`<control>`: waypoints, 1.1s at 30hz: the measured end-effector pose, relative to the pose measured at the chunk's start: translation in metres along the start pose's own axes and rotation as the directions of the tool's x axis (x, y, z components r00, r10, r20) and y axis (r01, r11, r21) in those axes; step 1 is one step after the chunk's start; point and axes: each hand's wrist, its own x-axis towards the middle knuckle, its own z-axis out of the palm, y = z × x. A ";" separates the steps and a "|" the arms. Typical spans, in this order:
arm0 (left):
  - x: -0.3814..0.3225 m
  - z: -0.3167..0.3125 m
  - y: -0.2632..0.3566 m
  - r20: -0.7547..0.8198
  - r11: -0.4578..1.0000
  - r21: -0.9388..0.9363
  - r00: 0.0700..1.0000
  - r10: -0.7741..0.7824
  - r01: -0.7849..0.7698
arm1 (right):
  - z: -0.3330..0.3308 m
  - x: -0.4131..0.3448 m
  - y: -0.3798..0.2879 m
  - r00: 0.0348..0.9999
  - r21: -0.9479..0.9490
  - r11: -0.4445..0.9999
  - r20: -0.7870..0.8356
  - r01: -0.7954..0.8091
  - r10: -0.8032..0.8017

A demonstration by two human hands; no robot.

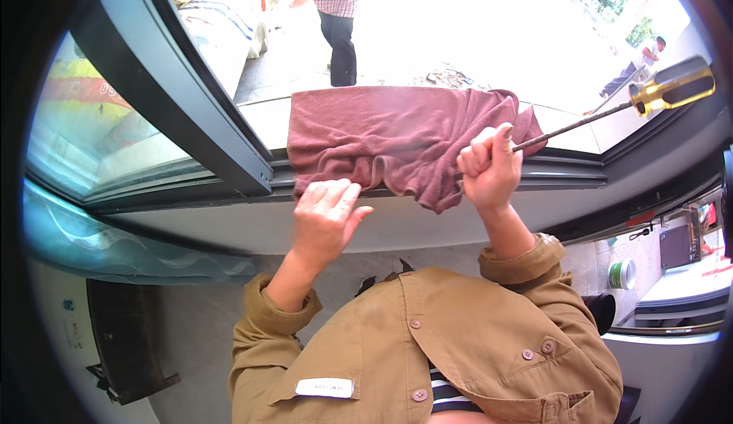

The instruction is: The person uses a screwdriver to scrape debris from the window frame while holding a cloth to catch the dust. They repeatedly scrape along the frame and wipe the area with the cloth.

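A maroon cloth (372, 126) lies draped across the sill and the dark metal track (572, 172) of a sliding window, its lower edge hanging over the inner side. My left hand (325, 212) rests at the cloth's lower left edge, fingers curled and thumb apart; whether it grips the cloth cannot be told. My right hand (491, 163) is closed around a screwdriver (572, 129) at the cloth's right end. The long shaft comes out of the fist and points up to the right, with the yellow and black handle at its far end. The screwdriver's tip is hidden.
A sliding window sash (172, 91) with a dark frame stands at the left. Below it hangs a teal curtain (143, 252). Outside, one person (338, 23) stands beyond the sill and another person (635, 66) is farther right. A dark piece of furniture (123, 332) is at lower left.
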 end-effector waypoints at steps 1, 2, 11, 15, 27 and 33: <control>0.001 0.001 0.000 -0.007 1.000 -0.016 1.000 0.007 -0.007 | 0.006 -0.002 0.011 0.999 0.039 0.999 0.034 -0.008 0.006; 0.000 0.002 0.000 -0.015 0.999 -0.032 1.000 0.013 -0.014 | 0.011 -0.004 0.015 0.999 0.017 1.000 0.052 0.002 -0.003; -0.026 -0.019 -0.033 -0.162 0.966 -0.099 0.954 -0.254 0.240 | 0.030 0.024 -0.056 0.929 0.271 0.962 0.352 0.019 -0.117; -0.023 -0.012 -0.036 -0.232 0.975 -0.017 0.948 -0.218 0.220 | 0.045 0.015 0.008 0.940 0.271 0.962 0.336 -0.036 -0.059; -0.019 -0.022 -0.022 -0.282 0.944 0.216 0.941 -0.185 0.250 | -0.039 0.013 -0.042 0.983 -0.198 0.969 0.074 -0.150 0.167; -0.013 -0.020 -0.021 -0.259 0.947 0.072 0.922 -0.286 0.314 | -0.026 -0.003 -0.044 0.965 -0.015 0.998 0.259 0.055 -0.049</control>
